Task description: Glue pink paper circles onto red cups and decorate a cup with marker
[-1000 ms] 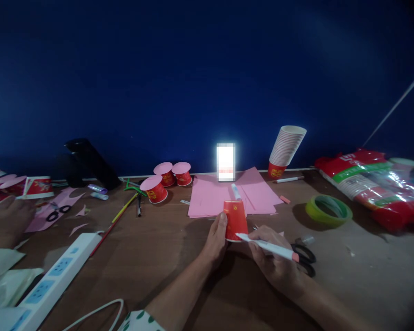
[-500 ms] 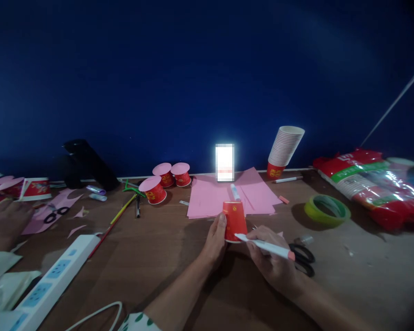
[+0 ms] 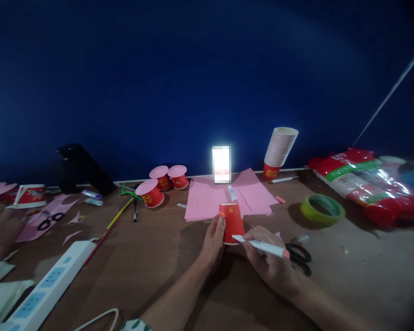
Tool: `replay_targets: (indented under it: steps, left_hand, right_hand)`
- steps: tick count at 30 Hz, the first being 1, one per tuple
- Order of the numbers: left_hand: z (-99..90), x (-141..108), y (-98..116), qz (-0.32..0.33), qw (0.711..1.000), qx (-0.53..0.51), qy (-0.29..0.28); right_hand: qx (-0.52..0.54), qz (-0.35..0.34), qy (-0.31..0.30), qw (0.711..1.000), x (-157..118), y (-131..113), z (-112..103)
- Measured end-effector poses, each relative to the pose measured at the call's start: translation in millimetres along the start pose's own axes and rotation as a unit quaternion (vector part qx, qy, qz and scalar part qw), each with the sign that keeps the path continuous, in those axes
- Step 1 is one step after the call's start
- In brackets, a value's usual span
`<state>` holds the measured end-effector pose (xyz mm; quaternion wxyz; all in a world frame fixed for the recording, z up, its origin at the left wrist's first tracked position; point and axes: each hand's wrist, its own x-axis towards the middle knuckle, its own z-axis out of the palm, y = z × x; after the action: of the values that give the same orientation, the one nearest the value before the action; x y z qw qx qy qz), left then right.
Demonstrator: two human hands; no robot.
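Observation:
My left hand (image 3: 212, 241) is closed round the left side of a red paper cup (image 3: 232, 221), thumb on its front. The cup is upside down, its white rim at the bottom. In my right hand (image 3: 267, 255) is a white marker (image 3: 267, 248) with an orange-red end. Its tip is at the cup's lower front, close to the rim; whether it touches I cannot tell. Behind the cup lie pink paper sheets (image 3: 207, 202) with a glue stick (image 3: 232, 193) on them. Black-handled scissors (image 3: 301, 257) rest beside my right hand, partly hidden by it.
A lit phone (image 3: 221, 164) stands behind the sheets. Red cups with pink discs (image 3: 150, 193) sit left of it, a cup stack (image 3: 281, 151) right. Green tape (image 3: 322, 209) and a red plastic pack (image 3: 362, 179) lie rightward. At left are a power strip (image 3: 51, 280) and another person's hand (image 3: 3, 230).
The view has shifted slightly, so most things sit a little further left. My hands keep the same hold on the cup and marker, and the marker tip stays near the cup's rim.

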<state>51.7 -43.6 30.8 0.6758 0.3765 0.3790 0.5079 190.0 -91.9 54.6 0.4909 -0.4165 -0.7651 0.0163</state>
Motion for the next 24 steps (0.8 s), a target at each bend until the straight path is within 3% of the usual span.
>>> replay_targets:
  steps: [9, 24]
  left_hand:
    - [4.8, -3, 4, 0.003, 1.0, -0.005, 0.006]
    - [1.9, -6, 3, 0.007, 0.999, 0.007, -0.032]
  right_hand:
    - [-0.01, 0.015, -0.003, 1.0, -1, 4, -1]
    - [0.015, 0.017, 0.032, 0.999, -2, 14, 0]
